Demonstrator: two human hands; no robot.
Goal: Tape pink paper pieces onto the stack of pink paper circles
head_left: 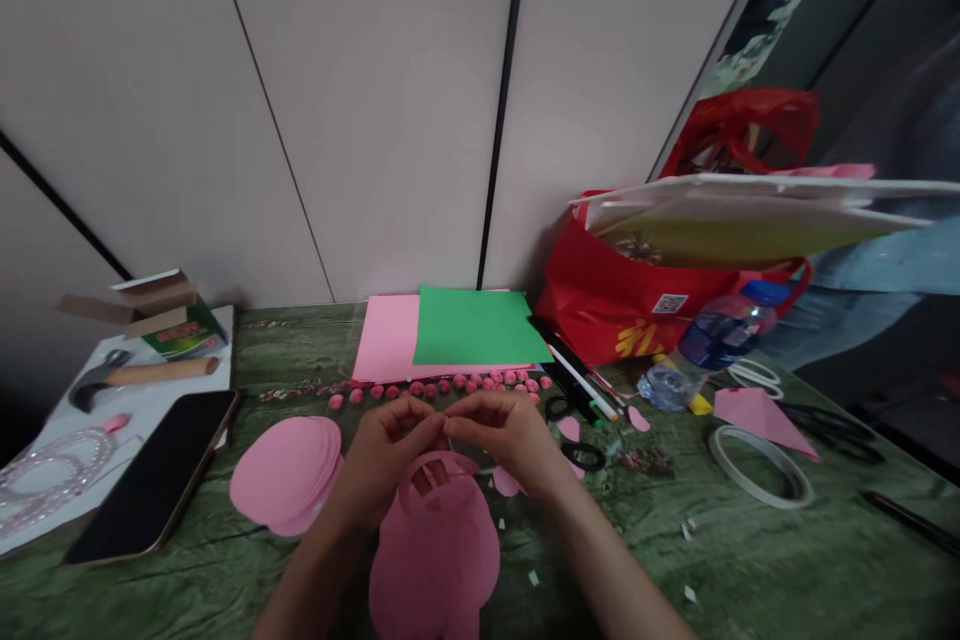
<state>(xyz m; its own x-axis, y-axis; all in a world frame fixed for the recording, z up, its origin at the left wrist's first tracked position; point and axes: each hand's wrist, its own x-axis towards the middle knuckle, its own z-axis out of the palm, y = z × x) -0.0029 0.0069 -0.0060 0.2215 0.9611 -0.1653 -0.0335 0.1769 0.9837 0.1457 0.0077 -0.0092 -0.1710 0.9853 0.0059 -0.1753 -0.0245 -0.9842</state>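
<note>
My left hand (397, 442) and my right hand (501, 435) meet at the fingertips, both pinched closed. Something thin and pale shows by the right fingers, too small to name. Just below them is a pink paper cutout (435, 565) with rounded edges, and a faint see-through loop shows over its top. To the left of my left hand lies a stack of pink rounded paper pieces (286, 468). Small pink petal-shaped papers (507, 482) lie partly hidden by my right hand. Behind my hands runs a row of small pink balls (444, 386).
Green paper (480, 328) lies over pink sheets (384, 335) by the wall. Right: a red bag (581, 285), a water bottle (709, 345), a tape roll (761, 465), scissors (832, 430). Left: a phone (154, 475), a hammer (142, 372), an opened box (176, 325). A person stands at far right.
</note>
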